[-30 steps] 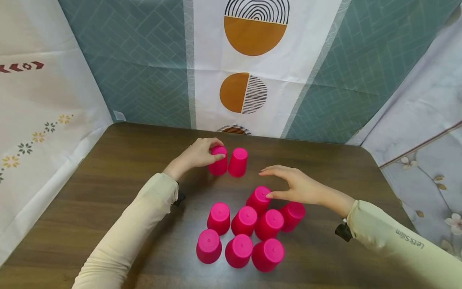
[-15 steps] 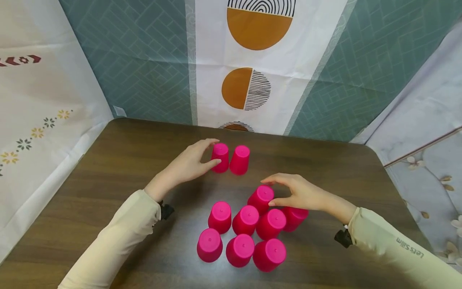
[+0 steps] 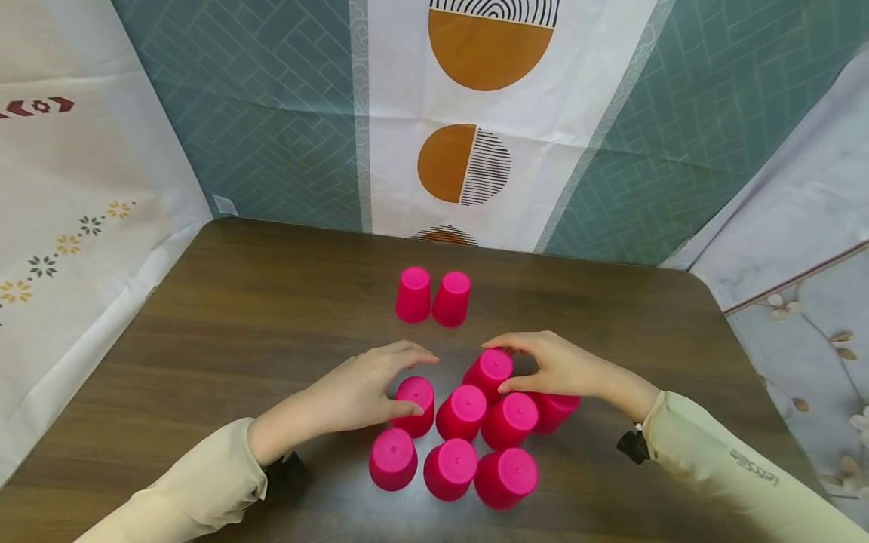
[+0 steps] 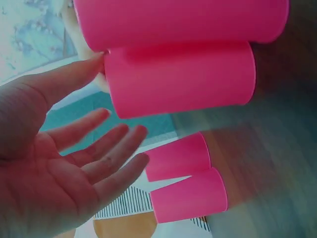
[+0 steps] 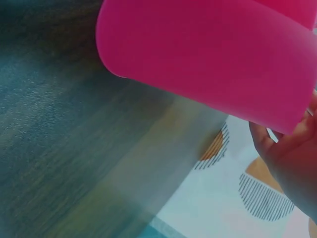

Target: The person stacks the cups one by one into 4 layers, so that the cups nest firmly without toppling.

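Pink cups stand upside down on a wooden table (image 3: 224, 324). My left hand (image 3: 353, 388) is around the left cup (image 3: 415, 391) of the near group, fingers spread and thumb in front of it. In the left wrist view the palm faces a cup (image 4: 183, 82), and the fingers are apart from it. My right hand (image 3: 560, 366) holds the group's rearmost cup (image 3: 489, 371) between thumb and fingers near its raised base. Its far-side fingers are partly hidden. Beneath this hand stands a partly covered cup (image 3: 557, 407).
Two more cups (image 3: 413, 296) stand side by side at the back. Several cups (image 3: 451, 469) sit close together at the front, nearly touching. A patterned cloth (image 3: 285, 121) hangs behind the table's far edge, with pale cloths on both sides.
My left hand has let go of the back left cup and come toward me to the near group. My right hand has lowered and closed round the rearmost cup of that group.
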Demonstrator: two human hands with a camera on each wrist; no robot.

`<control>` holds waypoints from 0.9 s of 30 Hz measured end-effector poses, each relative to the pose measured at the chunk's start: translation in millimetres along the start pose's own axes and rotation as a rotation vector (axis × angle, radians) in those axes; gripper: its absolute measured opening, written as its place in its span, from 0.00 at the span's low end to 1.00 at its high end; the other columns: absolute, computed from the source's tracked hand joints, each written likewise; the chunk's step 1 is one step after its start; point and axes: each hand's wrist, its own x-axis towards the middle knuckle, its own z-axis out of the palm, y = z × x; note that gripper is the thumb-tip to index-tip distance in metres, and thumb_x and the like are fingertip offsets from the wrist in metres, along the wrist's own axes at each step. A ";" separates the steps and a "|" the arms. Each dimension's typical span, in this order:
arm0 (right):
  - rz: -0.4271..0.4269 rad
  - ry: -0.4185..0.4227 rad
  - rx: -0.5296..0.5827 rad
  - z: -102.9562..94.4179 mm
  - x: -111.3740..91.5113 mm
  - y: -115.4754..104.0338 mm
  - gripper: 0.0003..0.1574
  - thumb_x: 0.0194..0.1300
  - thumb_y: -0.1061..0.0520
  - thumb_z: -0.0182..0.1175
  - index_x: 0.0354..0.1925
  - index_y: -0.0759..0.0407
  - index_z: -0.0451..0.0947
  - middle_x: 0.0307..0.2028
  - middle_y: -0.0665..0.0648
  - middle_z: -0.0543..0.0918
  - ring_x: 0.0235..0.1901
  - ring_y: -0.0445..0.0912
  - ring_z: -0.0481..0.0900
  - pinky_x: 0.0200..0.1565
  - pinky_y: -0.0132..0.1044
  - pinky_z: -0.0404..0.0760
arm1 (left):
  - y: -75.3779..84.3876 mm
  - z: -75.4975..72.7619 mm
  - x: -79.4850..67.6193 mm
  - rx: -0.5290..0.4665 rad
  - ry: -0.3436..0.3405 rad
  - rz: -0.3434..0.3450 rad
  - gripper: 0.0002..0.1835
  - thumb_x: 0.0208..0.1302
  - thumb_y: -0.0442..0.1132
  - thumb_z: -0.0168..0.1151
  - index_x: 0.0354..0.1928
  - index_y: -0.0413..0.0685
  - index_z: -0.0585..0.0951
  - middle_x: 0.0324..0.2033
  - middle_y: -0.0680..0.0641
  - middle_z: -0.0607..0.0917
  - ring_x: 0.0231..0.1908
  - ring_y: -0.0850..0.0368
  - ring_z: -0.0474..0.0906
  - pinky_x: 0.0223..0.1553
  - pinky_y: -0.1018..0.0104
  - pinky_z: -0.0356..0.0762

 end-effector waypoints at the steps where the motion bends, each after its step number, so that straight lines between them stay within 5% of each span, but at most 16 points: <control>1: 0.007 -0.002 0.000 0.8 0.9 -0.5 0.38 0.51 0.48 0.70 0.59 0.52 0.71 0.52 0.48 0.78 0.50 0.43 0.77 0.49 0.47 0.78 | 0.7 0.8 -1.9 0.006 0.001 -0.018 0.33 0.49 0.44 0.72 0.59 0.51 0.73 0.55 0.52 0.75 0.54 0.54 0.72 0.44 0.61 0.78; 8: 0.011 -0.004 -0.014 2.6 5.1 1.0 0.38 0.50 0.48 0.71 0.59 0.52 0.71 0.52 0.48 0.78 0.51 0.43 0.77 0.50 0.46 0.78 | -4.9 6.4 -9.6 -0.051 0.043 -0.122 0.30 0.44 0.45 0.74 0.52 0.48 0.78 0.43 0.52 0.81 0.41 0.54 0.78 0.33 0.65 0.77; 13: -0.030 0.007 0.021 2.4 5.3 8.9 0.35 0.52 0.45 0.69 0.56 0.52 0.71 0.49 0.46 0.80 0.49 0.41 0.79 0.49 0.46 0.78 | -9.1 9.7 -10.0 -0.061 0.061 -0.136 0.28 0.41 0.43 0.74 0.49 0.47 0.79 0.38 0.53 0.83 0.37 0.56 0.79 0.32 0.67 0.76; 27: 0.078 0.219 -0.012 -22.9 6.0 30.4 0.33 0.50 0.47 0.71 0.54 0.50 0.72 0.43 0.44 0.81 0.44 0.42 0.81 0.49 0.46 0.78 | -12.7 9.3 -4.1 -0.079 0.056 -0.156 0.26 0.41 0.44 0.75 0.47 0.49 0.82 0.35 0.54 0.84 0.37 0.53 0.81 0.32 0.67 0.77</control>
